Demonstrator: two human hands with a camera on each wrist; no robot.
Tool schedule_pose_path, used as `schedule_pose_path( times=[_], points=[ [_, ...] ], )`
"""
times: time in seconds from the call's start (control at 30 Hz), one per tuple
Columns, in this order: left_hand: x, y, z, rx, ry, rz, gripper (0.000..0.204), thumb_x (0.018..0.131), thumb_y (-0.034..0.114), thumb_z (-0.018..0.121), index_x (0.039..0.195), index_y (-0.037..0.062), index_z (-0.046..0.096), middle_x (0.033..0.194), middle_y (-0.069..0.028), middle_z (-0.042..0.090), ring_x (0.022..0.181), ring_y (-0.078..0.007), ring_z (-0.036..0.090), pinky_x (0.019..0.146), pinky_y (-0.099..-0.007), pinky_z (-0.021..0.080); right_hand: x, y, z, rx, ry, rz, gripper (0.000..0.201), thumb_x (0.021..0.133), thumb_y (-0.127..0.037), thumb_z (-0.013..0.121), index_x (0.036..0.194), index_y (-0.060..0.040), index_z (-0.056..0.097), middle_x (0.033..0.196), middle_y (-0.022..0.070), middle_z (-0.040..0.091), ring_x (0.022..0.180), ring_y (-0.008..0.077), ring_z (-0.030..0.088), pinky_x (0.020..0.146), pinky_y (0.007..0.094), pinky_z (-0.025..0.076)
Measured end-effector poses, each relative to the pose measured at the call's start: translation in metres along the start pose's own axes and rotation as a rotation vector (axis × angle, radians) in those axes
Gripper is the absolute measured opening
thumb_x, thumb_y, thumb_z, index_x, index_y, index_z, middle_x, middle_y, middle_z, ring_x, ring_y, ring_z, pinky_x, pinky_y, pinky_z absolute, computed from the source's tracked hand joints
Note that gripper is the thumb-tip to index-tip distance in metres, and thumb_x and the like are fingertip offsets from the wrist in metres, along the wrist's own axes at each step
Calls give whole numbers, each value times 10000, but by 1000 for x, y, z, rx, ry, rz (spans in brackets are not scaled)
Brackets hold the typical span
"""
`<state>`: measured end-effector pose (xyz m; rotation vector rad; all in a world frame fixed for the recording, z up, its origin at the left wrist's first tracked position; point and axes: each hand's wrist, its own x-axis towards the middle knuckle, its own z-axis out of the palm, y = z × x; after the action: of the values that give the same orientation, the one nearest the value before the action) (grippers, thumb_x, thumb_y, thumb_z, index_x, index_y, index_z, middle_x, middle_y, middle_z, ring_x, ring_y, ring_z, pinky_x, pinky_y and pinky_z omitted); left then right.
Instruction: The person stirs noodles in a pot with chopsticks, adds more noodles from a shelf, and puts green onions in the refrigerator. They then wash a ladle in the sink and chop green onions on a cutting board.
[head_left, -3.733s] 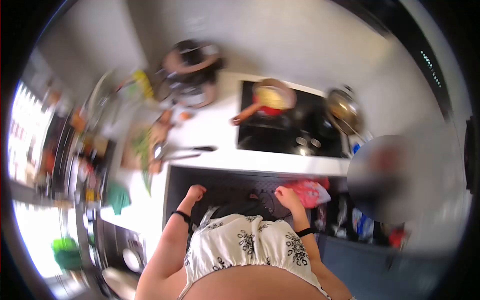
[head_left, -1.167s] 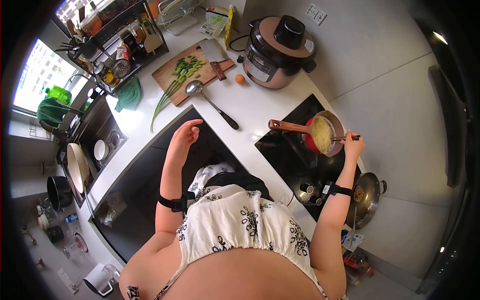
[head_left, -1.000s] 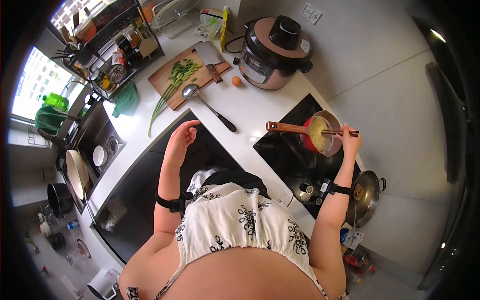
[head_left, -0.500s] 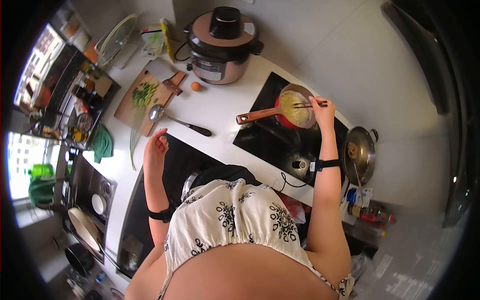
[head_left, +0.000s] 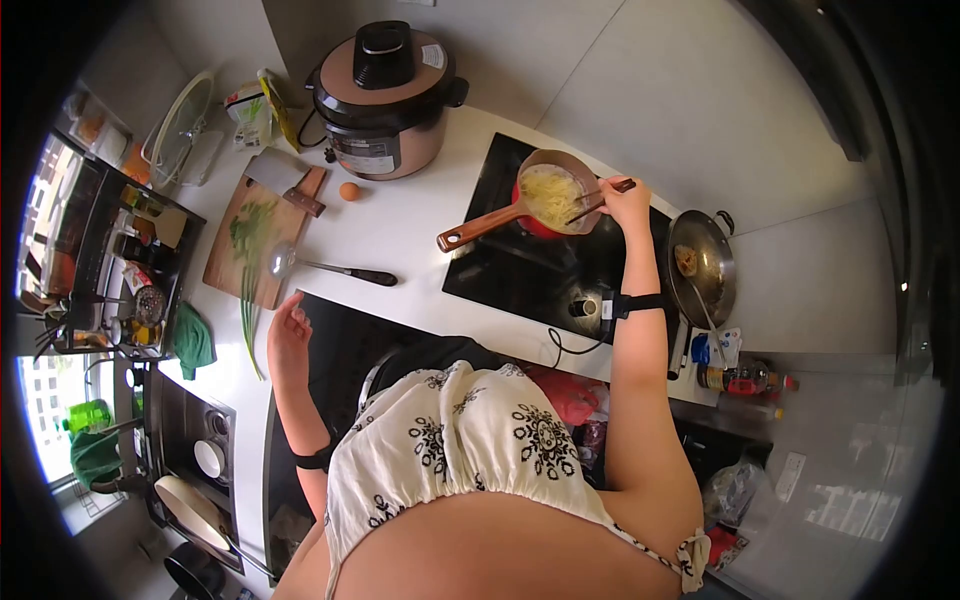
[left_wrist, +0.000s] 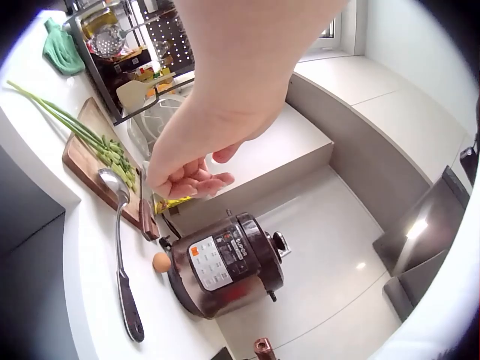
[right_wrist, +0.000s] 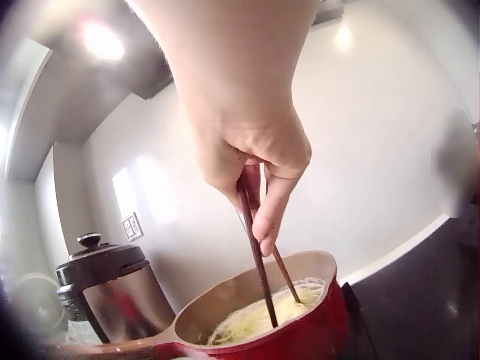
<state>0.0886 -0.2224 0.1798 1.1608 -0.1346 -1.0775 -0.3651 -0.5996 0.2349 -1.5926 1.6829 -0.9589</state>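
Far left on my head feed I've got a window and a metal rack (head_left: 95,250) packed with jars and utensils, a green cloth (head_left: 192,338) lying just beside it on the white tabletop (head_left: 400,240). Next along, the wooden cutting board (head_left: 240,262) carries chopped greens with a cleaver (head_left: 285,180) laid across its top corner, and a ladle (head_left: 325,268) lies beside it. The left hand (head_left: 288,330) hovers over the tabletop edge, fingers loosely curled, holding nothing. Behind it, an egg (head_left: 349,191) sits in front of the brown pressure cooker (head_left: 385,100) against the grey wall. Moving right, the black cooktop (head_left: 540,275) holds the red saucepan (head_left: 545,200) of pale noodles, wooden handle pointing left. The right hand (head_left: 628,200) pinches the chopsticks (right_wrist: 259,255), their tips down in the noodles. Furthest right, a wok (head_left: 703,268) sits at the cooktop's edge.
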Motion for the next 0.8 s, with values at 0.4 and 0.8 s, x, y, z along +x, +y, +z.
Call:
schedule_pose_path(
  times=[0.4, 0.8],
  points=[
    [1, 4, -6, 37, 4, -17, 320, 1024, 234, 476, 1188, 24, 654, 794, 47, 521, 730, -63, 485, 701, -207, 390, -12, 1, 41, 274, 10, -97, 324, 925, -220, 719, 829, 89, 699, 781, 133, 705, 715, 183, 708, 631, 316, 632],
    [17, 2, -2, 53, -105, -42, 348, 1034, 264, 489, 1242, 25, 633, 820, 48, 566, 748, -72, 514, 720, -221, 418, -76, 46, 24, 760, 246, 221, 315, 956, -174, 674, 817, 107, 642, 828, 200, 684, 719, 289, 717, 679, 406, 666]
  ],
)
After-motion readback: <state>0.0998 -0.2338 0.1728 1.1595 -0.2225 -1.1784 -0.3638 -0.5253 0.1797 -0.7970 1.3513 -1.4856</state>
